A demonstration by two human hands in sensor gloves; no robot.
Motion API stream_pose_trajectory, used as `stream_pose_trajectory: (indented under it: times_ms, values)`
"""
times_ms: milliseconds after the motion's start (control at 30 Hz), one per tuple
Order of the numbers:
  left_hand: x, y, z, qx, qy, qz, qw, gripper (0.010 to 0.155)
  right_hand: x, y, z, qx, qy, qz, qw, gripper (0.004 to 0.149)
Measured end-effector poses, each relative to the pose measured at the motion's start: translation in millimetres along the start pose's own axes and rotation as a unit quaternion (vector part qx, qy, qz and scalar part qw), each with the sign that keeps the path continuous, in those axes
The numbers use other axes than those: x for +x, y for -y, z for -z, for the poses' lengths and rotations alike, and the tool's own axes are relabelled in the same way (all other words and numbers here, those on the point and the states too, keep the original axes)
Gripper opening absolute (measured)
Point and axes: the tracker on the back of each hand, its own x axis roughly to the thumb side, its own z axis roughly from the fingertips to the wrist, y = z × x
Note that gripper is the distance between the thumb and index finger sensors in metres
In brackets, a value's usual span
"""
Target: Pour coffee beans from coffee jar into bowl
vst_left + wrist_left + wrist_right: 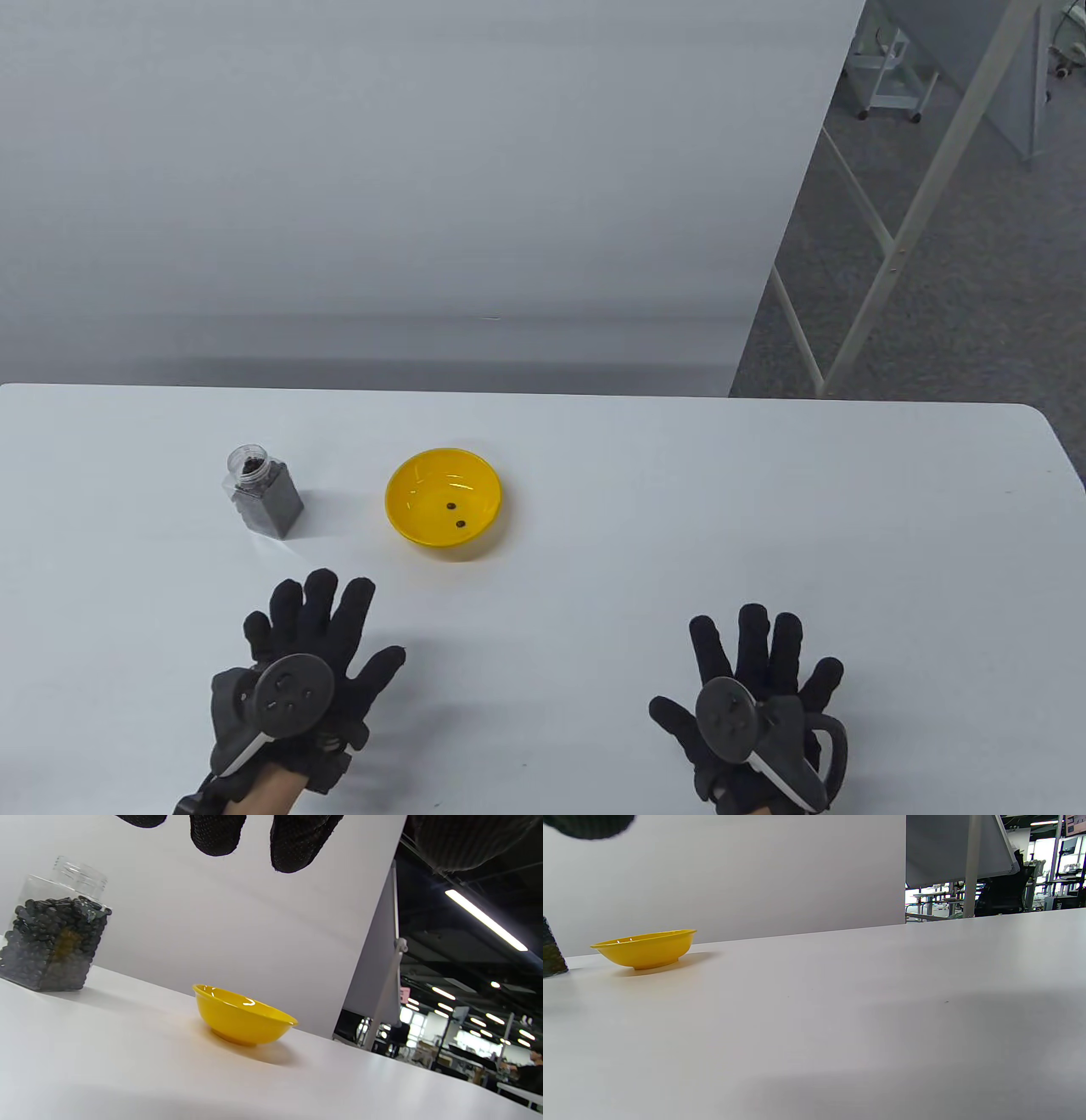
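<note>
A clear square coffee jar (pixel 263 495) full of dark beans stands upright and lidless on the white table, left of centre. It also shows in the left wrist view (pixel 53 931) and at the left edge of the right wrist view (pixel 551 952). A yellow bowl (pixel 444 503) sits to its right with two beans inside; it shows in the left wrist view (pixel 242 1018) and the right wrist view (pixel 645 947). My left hand (pixel 318 632) lies flat, fingers spread, in front of the jar, holding nothing. My right hand (pixel 759 658) lies flat and empty at the front right.
The white table (pixel 679 526) ends at a rounded back right corner. A grey partition wall (pixel 424 170) stands behind it. Metal frame legs (pixel 882 255) stand on the carpet to the right.
</note>
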Motion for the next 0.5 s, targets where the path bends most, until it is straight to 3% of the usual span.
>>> stream_pose_trajectory:
  times_ms: [167,500]
  values:
    - [15.6,14.0,0.0,-0.045,0.042,0.048,0.997,0.095,4.5,-3.6,0.3,0.007,0.003,0.001,1.000,0.092]
    - [18.4,27.7,8.4,-0.083,0.041,0.078,0.993,0.097,7.8,-12.3,7.1,0.030,0.001,-0.002,1.000,0.092]
